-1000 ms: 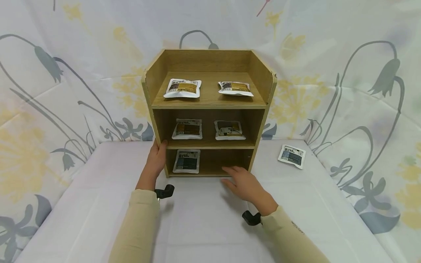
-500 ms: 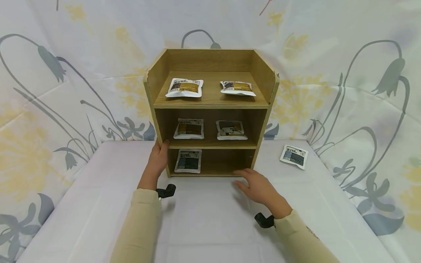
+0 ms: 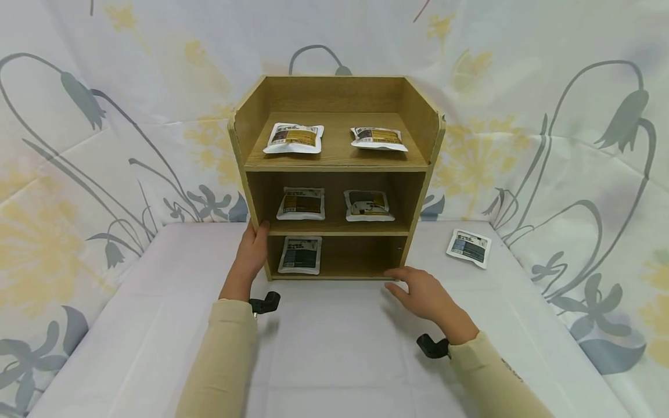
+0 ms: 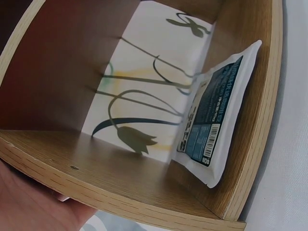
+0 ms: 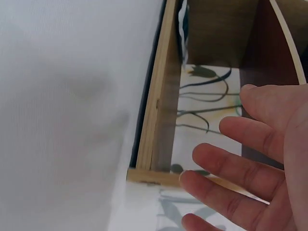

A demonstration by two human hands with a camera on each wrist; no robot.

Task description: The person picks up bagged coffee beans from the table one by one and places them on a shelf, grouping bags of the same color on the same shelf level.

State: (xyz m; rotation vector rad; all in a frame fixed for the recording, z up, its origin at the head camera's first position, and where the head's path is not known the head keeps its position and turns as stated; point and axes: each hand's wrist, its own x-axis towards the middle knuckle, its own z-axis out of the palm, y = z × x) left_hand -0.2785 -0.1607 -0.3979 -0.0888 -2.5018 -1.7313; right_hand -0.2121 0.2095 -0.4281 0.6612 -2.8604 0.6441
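A wooden three-level shelf unit (image 3: 334, 165) stands at the back of the table. My left hand (image 3: 253, 247) holds its left side panel (image 4: 120, 187), palm on the outside and thumb on the front edge. My right hand (image 3: 420, 289) is spread open with straight fingers, its fingertips (image 5: 197, 154) at the bottom front edge (image 5: 159, 120) near the right corner, holding nothing. A blue-labelled packet (image 3: 300, 254) lies in the bottom level on the left (image 4: 216, 120). Two brown-labelled packets (image 3: 300, 203) lie on the middle level and two (image 3: 294, 137) on the top.
One more blue-labelled packet (image 3: 468, 248) lies on the white tablecloth (image 3: 334, 348) to the right of the shelf. A flower-printed cloth (image 3: 549, 145) hangs close behind and on both sides. The right half of the bottom level (image 3: 360, 258) holds nothing.
My right hand has slid to the right along the shelf's bottom front edge, from the middle to the right corner. The left hand has stayed on the side panel.
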